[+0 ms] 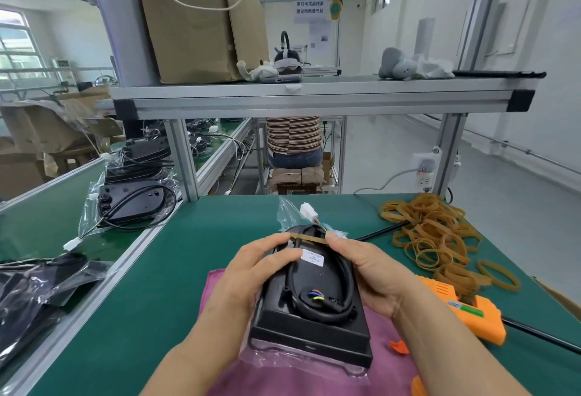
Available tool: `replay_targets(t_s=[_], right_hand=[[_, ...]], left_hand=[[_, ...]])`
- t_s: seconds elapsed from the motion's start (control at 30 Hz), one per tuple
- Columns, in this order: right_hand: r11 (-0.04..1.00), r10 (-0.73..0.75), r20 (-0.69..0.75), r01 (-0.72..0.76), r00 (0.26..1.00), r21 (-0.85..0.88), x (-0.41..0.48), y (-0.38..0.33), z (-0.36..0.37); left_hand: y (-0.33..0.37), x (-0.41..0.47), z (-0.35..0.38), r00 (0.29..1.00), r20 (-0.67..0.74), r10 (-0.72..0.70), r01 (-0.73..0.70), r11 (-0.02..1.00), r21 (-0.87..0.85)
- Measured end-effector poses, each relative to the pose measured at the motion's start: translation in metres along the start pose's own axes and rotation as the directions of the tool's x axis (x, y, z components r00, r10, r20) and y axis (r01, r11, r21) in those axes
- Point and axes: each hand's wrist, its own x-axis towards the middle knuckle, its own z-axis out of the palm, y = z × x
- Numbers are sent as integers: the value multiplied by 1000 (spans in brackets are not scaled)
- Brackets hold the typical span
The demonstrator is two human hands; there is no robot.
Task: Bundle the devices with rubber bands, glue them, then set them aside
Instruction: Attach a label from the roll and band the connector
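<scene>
Two hands' fingers (276, 243) flanking device (314, 307)

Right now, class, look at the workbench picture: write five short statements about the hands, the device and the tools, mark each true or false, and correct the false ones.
1. Both hands, left hand and right hand, hold the black device. True.
2. A rubber band is stretched across the device's far end. True.
3. The pile of rubber bands lies left of the device. False: it lies to the right.
4. The orange glue gun is in the right hand. False: it lies on the table.
5. The device's cable is coiled on top of it. True.
</scene>
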Motion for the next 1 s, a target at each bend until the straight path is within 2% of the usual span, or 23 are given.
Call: replay_targets(t_s=[0.03, 0.1, 0.2, 0.27, 0.3, 0.37, 0.4, 0.5, 0.6, 0.7, 0.77, 0.87, 1.0], right_hand=[[1000, -8, -2, 8, 1000, -9, 0, 0, 1], [999, -23, -10, 23, 1000, -23, -1, 1, 2], [997, -38, -30, 35, 999, -67, -2, 2, 3], [989, -42, -52, 34, 998, -146, -4, 2, 5], [976, -47, -70, 31, 996, -217, -6, 1, 7], [934, -68, -128, 18, 989, -358, -8, 0, 9], [913, -96, -162, 22, 982, -408, -9, -1, 11], [809, -228, -147, 104, 962, -578, -12, -5, 16], [719, -251, -97, 119, 963, -684, -15, -4, 17], [793, -180, -143, 57, 973, -607, -8, 5, 9], [780, -175, -193, 17, 966, -626, -1, 10, 0], [674, -268, -254, -8, 930, -739, 12, 12, -21], [587, -414, -409, -105, 814, -803, 31, 2, -54]], left_hand=[[4, 5, 1, 993, 22, -119, 121, 978, -168], [12, 12, 3, 953, 134, -271, 301, 898, -320], [17, 15, 1, 952, 163, -260, 302, 885, -353], [21, 12, 0, 950, 144, -278, 309, 904, -294], [22, 9, -2, 963, 89, -254, 267, 940, -213], [20, 1, -4, 1000, -15, -25, 26, 997, 67], [17, -6, -5, 998, -44, 47, -41, 991, 127], [18, -15, -11, 996, -67, -52, 56, 997, 52], [20, -5, -11, 979, -150, -136, 152, 983, 101], [16, 2, -10, 937, -195, -290, 316, 942, 118], [7, 3, -9, 907, -155, -392, 413, 900, 137], [-10, 5, -5, 851, -71, -521, 525, 834, 171], [-30, 2, 3, 818, 0, -575, 559, 795, 237]])
